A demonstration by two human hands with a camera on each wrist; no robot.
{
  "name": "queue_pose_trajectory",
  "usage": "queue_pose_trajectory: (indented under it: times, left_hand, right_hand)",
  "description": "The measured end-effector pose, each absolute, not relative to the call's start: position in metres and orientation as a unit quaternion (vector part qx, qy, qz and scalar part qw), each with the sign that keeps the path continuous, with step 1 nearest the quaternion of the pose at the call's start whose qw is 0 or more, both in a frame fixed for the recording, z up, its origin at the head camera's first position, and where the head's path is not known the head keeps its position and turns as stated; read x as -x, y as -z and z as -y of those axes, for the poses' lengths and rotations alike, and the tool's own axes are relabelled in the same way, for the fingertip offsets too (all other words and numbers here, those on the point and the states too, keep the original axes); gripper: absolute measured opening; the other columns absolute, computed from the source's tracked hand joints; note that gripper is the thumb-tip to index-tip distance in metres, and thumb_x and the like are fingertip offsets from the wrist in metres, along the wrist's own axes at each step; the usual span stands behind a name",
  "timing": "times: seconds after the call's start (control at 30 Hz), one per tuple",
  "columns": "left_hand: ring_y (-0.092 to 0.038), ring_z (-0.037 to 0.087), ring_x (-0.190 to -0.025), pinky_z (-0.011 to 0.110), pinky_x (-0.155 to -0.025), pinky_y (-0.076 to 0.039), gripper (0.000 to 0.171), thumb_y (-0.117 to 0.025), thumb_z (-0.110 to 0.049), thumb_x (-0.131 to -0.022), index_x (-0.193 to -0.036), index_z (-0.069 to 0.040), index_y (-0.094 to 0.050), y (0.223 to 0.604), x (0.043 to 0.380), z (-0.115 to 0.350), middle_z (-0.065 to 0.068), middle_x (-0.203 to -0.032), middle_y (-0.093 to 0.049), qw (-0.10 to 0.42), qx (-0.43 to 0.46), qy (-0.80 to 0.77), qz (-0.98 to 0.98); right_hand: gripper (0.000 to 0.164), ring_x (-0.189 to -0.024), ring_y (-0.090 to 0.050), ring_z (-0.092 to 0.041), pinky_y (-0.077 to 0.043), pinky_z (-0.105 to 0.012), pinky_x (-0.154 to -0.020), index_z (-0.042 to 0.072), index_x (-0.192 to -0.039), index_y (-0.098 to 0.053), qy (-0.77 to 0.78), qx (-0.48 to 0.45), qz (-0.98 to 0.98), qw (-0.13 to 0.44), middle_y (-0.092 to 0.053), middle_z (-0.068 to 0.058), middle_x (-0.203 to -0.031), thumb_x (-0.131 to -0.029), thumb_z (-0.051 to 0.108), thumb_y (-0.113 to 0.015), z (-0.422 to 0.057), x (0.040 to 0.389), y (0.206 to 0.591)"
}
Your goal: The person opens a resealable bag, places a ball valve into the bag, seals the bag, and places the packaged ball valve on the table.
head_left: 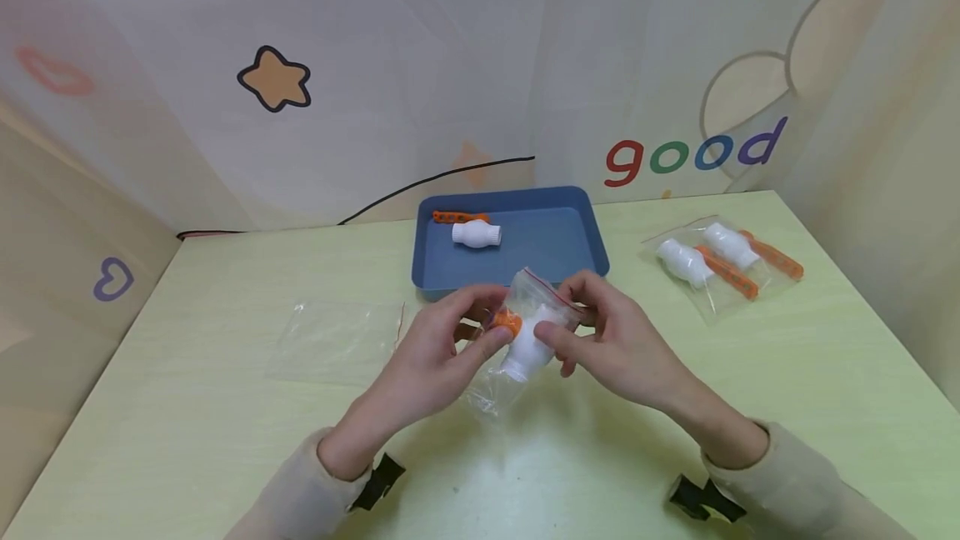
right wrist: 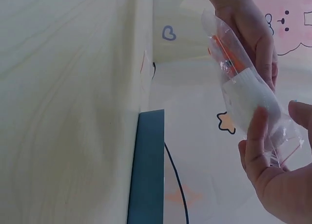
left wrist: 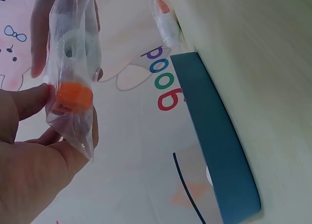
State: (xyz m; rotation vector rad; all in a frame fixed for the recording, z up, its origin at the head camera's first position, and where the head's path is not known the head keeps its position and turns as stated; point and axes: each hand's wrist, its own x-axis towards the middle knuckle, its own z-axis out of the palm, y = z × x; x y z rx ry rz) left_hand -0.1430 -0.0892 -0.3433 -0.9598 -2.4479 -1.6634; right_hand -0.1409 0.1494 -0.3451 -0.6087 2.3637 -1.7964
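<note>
Both hands hold a clear zip-lock bag point(head_left: 491, 392) raised above the table, in front of the tray. Inside the bag are a white plastic valve body point(head_left: 528, 350) and an orange handle point(head_left: 507, 322). The left hand point(head_left: 435, 357) pinches the bag's left side beside the orange handle. Thumb and fingers of the right hand point(head_left: 630, 348) grip the right side, near the red zip strip and over the white valve body. In the left wrist view the orange handle point(left wrist: 73, 97) shows end-on through the plastic. The right wrist view shows the white valve body point(right wrist: 253, 97) along the bag.
A blue tray point(head_left: 540, 227) at the back holds another white valve body point(head_left: 477, 233) and an orange handle point(head_left: 459, 217). Flat on the table point(head_left: 187, 440) at left lies a clear bag point(head_left: 333, 344). Two bagged valve sets point(head_left: 708, 261) lie at right. A printed curtain hangs behind.
</note>
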Motion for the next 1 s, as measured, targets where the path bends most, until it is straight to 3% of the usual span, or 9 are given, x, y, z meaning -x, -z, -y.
queue_pose_trajectory:
  times: [0.2, 0.53, 0.73, 0.8, 1.0]
  left_hand:
    - [-0.064, 0.017, -0.099, 0.033, -0.08, -0.059, 0.04, -0.073, -0.005, -0.096, -0.133, 0.002, -0.06, 0.3441, 0.1414, 0.0866, 0.004, -0.11, -0.068, 0.015, 0.312, 0.546, 0.777]
    - [-0.063, 0.018, -0.097, 0.034, -0.081, -0.059, 0.044, -0.076, -0.002, -0.093, -0.133, 0.0, -0.058, 0.3456, 0.1405, 0.0831, 0.004, -0.103, -0.064, 0.003, 0.31, 0.572, 0.76]
    - [-0.062, 0.017, -0.101, 0.035, -0.079, -0.059, 0.035, -0.068, -0.01, -0.101, -0.134, -0.002, -0.058, 0.3449, 0.1394, 0.0834, 0.004, -0.108, -0.063, -0.008, 0.296, 0.571, 0.766]
    - [-0.062, 0.016, -0.102, 0.034, -0.077, -0.059, 0.03, -0.063, -0.014, -0.104, -0.132, -0.003, -0.059, 0.3451, 0.1391, 0.0835, 0.002, -0.11, -0.064, -0.007, 0.287, 0.57, 0.77]
    - [-0.064, 0.016, -0.094, 0.034, -0.075, -0.059, 0.015, -0.061, -0.012, -0.105, -0.115, -0.003, -0.068, 0.3455, 0.139, 0.0832, 0.001, -0.108, -0.068, 0.059, 0.276, 0.573, 0.769]
  right_hand:
    - [0.042, -0.061, -0.059, -0.029, -0.054, -0.037, -0.051, 0.004, -0.133, -0.044, 0.596, 0.183, -0.779, 0.062, -0.061, -0.019, -0.116, -0.1, 0.014, -0.069, -0.1482, 0.1408, 0.3454]
    - [0.047, -0.049, -0.05, -0.026, -0.047, -0.029, -0.043, 0.006, -0.135, -0.042, 0.619, 0.154, -0.769, 0.027, -0.063, -0.018, -0.114, -0.097, 0.008, -0.07, -0.1478, 0.1383, 0.3439]
    - [0.046, -0.069, -0.059, -0.027, -0.046, -0.029, -0.044, 0.006, -0.132, -0.046, 0.621, 0.171, -0.765, 0.011, -0.065, -0.015, -0.109, -0.095, 0.004, -0.071, -0.1485, 0.1373, 0.345]
    - [0.046, -0.078, -0.063, -0.028, -0.052, -0.03, -0.05, 0.005, -0.131, -0.047, 0.626, 0.187, -0.757, 0.011, -0.066, -0.016, -0.107, -0.093, 0.002, -0.072, -0.1481, 0.1365, 0.3457]
    - [0.047, -0.083, -0.066, -0.026, -0.057, -0.031, -0.062, 0.006, -0.127, -0.05, 0.615, 0.223, -0.756, 0.005, -0.069, -0.011, -0.103, -0.089, -0.001, -0.076, -0.1464, 0.1337, 0.3463]
